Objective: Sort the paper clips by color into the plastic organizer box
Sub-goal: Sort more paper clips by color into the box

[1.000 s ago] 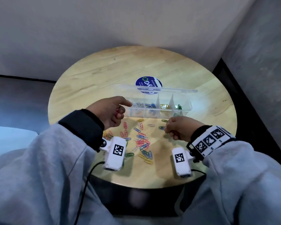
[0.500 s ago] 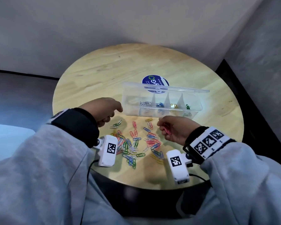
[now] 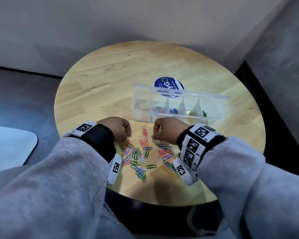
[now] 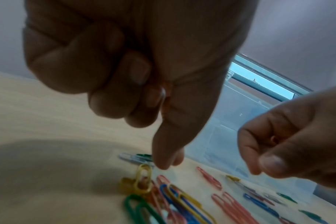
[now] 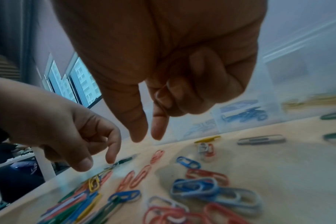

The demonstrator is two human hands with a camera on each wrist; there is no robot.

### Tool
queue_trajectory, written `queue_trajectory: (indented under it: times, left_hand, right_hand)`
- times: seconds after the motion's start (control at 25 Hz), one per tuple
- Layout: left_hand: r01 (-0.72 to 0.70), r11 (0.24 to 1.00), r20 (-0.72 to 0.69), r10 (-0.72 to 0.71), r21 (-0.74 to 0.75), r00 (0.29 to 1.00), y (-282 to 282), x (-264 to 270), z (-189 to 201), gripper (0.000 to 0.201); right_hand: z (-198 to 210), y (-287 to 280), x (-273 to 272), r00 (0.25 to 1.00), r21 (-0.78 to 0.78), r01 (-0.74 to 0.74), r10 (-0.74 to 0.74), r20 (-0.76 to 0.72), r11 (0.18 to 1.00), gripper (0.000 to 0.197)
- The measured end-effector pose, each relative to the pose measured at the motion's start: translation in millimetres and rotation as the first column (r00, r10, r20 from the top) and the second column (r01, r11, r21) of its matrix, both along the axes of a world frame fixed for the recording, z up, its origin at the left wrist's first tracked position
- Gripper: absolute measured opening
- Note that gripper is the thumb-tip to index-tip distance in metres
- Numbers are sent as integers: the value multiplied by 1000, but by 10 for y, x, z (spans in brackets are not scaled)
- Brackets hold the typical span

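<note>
My left hand (image 3: 118, 129) hangs over the left edge of the heap of paper clips (image 3: 145, 155), three fingers curled into the palm, thumb and forefinger pointing down with their tips close together just above a yellow clip (image 4: 143, 178). Something reddish shows between the curled fingers and the thumb's base in the left wrist view, perhaps a clip, but it is too blurred for me to tell. My right hand (image 3: 167, 129) hovers over the right side of the heap, likewise curled, thumb and forefinger reaching down a narrow gap apart, with nothing visibly between them. The clips lie loose on the round wooden table (image 3: 100, 87), red, blue, green, yellow and white mixed together, between my two wrists. Just beyond my hands stands the clear plastic organizer box (image 3: 141, 107), lid open; its compartments hold silver clips (image 3: 157, 109), blue ones (image 3: 174, 110), yellow ones (image 3: 189, 112) and a green one (image 3: 204, 113). Behind the box a round blue sticker (image 3: 168, 83) lies on the table.
</note>
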State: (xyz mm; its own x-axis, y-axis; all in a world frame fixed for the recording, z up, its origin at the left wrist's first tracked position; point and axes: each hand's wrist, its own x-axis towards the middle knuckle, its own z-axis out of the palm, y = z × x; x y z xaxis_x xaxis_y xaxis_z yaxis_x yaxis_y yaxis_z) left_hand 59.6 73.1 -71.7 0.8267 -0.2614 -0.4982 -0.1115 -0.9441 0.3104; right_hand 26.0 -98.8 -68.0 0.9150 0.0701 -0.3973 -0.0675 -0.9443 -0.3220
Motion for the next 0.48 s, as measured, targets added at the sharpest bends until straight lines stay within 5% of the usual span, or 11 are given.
queue_trajectory:
  times: [0.48]
  left_hand:
    - [76, 997, -4, -76, -14, 997, -52, 53, -163, 13]
  right_hand:
    - [-367, 293, 303, 996, -204, -51, 64, 59, 978, 12]
